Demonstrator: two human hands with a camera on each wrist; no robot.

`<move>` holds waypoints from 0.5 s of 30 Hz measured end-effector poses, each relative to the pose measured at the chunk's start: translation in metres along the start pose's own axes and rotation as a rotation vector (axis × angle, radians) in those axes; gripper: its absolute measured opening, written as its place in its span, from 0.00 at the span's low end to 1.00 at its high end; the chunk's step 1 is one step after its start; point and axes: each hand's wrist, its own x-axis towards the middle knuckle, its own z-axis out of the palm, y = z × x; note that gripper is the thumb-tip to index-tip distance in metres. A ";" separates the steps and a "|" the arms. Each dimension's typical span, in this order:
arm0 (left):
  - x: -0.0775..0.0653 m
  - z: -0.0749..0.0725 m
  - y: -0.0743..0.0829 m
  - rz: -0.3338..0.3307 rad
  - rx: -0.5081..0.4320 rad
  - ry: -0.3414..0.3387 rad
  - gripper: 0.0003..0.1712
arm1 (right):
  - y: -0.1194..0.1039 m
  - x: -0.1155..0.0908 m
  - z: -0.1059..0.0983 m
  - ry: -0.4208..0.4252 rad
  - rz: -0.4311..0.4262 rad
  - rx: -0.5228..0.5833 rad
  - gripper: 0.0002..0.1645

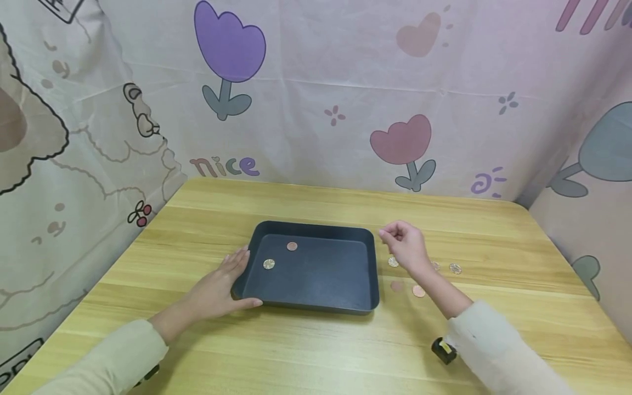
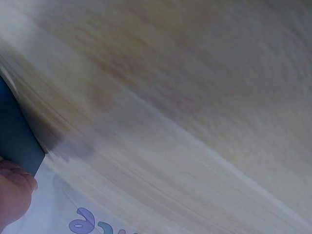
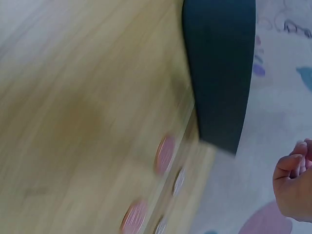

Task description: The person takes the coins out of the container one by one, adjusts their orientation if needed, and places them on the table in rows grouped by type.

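Observation:
A dark rectangular baking tray (image 1: 316, 306) lies on the wooden table with a copper-coloured coin (image 1: 292, 247) and a gold-coloured coin (image 1: 269, 264) inside. My left hand (image 1: 217, 291) rests against its near left corner, fingers fairly straight along the left side and thumb at the front rim. Beyond the tray's right side, my right hand (image 1: 407, 247) is raised above the table. Its thumb and fingertips (image 3: 291, 163) are bent together; whether a coin is between them is hidden. Several coins lie below and beside that hand, including a copper-coloured one (image 1: 418, 291) and a silvery one (image 1: 455, 269).
Under the right sleeve shows a small black device (image 1: 444, 351) with a yellow patch. A printed cloth (image 1: 316, 137) with tulips hangs behind and at both sides of the table (image 1: 306, 356). The tray's raised wall (image 3: 219, 73) stands beside the loose coins.

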 end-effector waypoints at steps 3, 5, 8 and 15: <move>0.000 0.001 -0.001 0.000 0.003 0.001 0.63 | -0.007 0.000 0.016 -0.009 -0.020 0.027 0.08; 0.000 0.001 -0.001 -0.001 0.004 0.000 0.63 | -0.011 0.001 0.026 -0.018 -0.035 0.037 0.08; 0.001 0.002 -0.002 -0.005 0.004 -0.002 0.63 | -0.016 0.000 0.038 -0.036 -0.057 0.058 0.07; 0.000 0.001 -0.003 -0.003 0.000 0.000 0.63 | -0.027 -0.003 0.066 -0.100 -0.147 0.063 0.07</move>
